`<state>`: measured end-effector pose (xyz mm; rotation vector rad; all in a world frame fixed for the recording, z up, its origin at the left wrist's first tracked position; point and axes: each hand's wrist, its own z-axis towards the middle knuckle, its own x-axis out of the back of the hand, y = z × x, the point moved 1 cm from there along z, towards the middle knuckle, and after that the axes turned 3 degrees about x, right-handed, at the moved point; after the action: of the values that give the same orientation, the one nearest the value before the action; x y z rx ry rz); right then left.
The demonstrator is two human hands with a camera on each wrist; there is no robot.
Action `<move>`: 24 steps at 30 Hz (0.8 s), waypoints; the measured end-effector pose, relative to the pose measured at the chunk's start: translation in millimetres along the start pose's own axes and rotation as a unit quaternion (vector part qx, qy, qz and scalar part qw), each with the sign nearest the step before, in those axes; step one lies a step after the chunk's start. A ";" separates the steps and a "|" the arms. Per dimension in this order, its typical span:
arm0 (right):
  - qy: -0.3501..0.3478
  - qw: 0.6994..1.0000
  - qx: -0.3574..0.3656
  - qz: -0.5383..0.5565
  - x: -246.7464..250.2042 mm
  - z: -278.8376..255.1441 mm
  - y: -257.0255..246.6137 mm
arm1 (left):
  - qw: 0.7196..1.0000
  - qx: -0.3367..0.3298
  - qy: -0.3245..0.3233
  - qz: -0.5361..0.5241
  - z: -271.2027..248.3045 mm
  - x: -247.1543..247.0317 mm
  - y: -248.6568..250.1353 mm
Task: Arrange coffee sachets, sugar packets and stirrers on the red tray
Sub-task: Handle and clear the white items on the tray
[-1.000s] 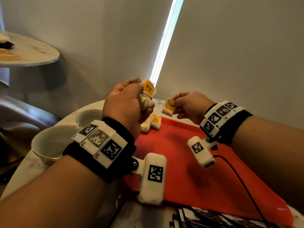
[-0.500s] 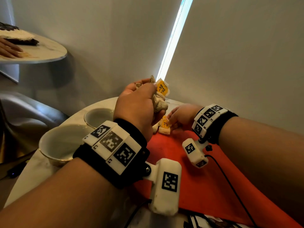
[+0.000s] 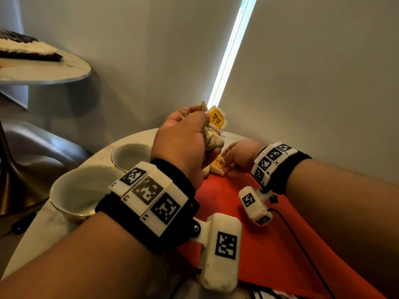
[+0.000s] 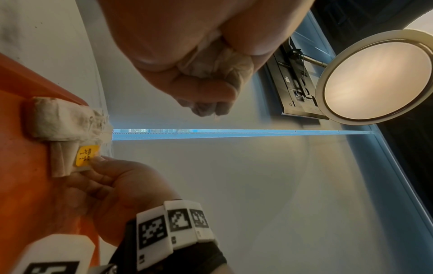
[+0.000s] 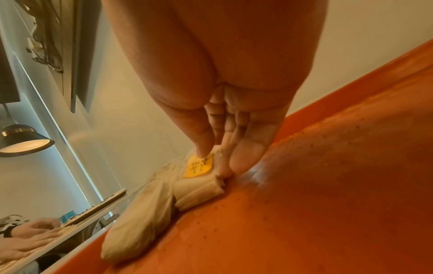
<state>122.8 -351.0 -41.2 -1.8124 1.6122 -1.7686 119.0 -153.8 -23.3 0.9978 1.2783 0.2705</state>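
Left hand (image 3: 183, 143) clutching sachets (image 3: 212, 137), yellow "RELAX" tag, right hand (image 3: 239, 157) pinching sachet (image 5: 199, 187) on red tray (image 3: 269, 244)

Your right hand (image 5: 225, 115) pinches a yellow-labelled sachet (image 5: 199, 176) lying on the red tray (image 5: 328, 194), just beside a second pale sachet (image 5: 140, 218) near the tray's edge; a lit lamp (image 5: 23, 142) glows behind.

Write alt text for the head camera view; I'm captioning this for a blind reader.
The right hand sets a yellow-labelled sachet down at the far corner of the red tray, while the left hand, raised above it, grips a bunch of sachets. Two white cups stand left of the tray.
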 end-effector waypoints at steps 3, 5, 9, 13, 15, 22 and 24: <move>0.037 0.998 0.016 -0.052 7.3 -2.5 0.8 | 1.000 0.011 -0.010 0.002 0.4 -0.1 -1.2; 0.069 0.994 0.056 -0.064 16.3 -6.2 0.0 | 1.000 0.018 -0.020 -0.002 -0.4 -1.1 -1.1; 0.042 0.981 0.144 0.124 24.3 -26.2 -6.3 | 0.999 0.027 -0.039 -0.003 -1.5 -1.9 -0.8; -0.039 0.959 0.184 0.213 28.3 -54.7 -11.9 | 0.997 0.037 -0.060 0.011 -0.7 -1.8 -1.5; -0.072 0.951 0.199 0.225 25.8 -68.2 -13.2 | 0.997 0.038 -0.066 0.018 -0.4 -1.0 -2.9; -0.112 0.927 0.250 0.255 7.2 -89.0 -16.7 | 0.997 0.025 -0.070 0.035 -4.5 -2.8 -6.1; -0.101 0.926 0.260 0.255 6.6 -90.3 -17.2 | 0.997 0.028 -0.069 0.037 -4.9 -2.8 -6.6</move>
<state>60.1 -299.4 2.3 -1.1551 1.2238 -1.5134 111.6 -157.2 -26.1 1.0954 1.1301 0.2196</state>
